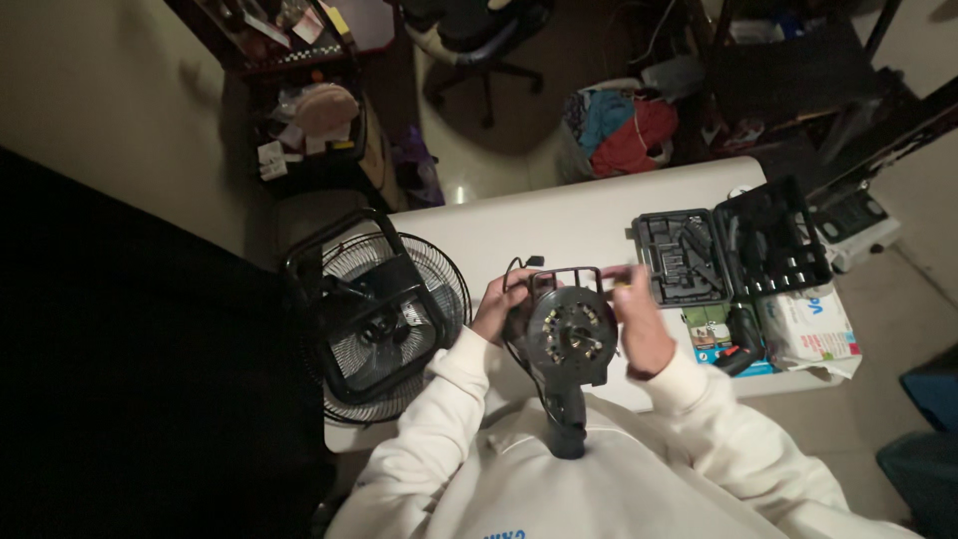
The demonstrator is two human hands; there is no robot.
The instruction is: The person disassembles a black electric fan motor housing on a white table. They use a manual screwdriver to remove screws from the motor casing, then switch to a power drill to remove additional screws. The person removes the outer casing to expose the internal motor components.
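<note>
Holding: the left hand (496, 304) and the right hand (639, 319) grip a dark fan motor housing (569, 334) from both sides, above the near edge of the white table (559, 225).
Left hand: fingers are curled around the left rim of the housing, close to a black cable (516, 268) that loops up from it.
Right hand: it closes on the right rim, with the fingers raised near the top bracket of the housing; I cannot tell if they pinch a small part.
Motor housing: the round face looks up to the camera, with screws or contacts in a ring around the centre; the neck of it points down toward the person's chest.
Done, as I judge: the motor part is already separate from the fan grille (384, 314), which lies with blades inside on the left end of the table.
Left to do, as I judge: the housing is not yet opened.
Tools: an open black tool case (733, 255) stands on the right end, well apart from the hands; a white packet (808, 324) lies just in front of it.
</note>
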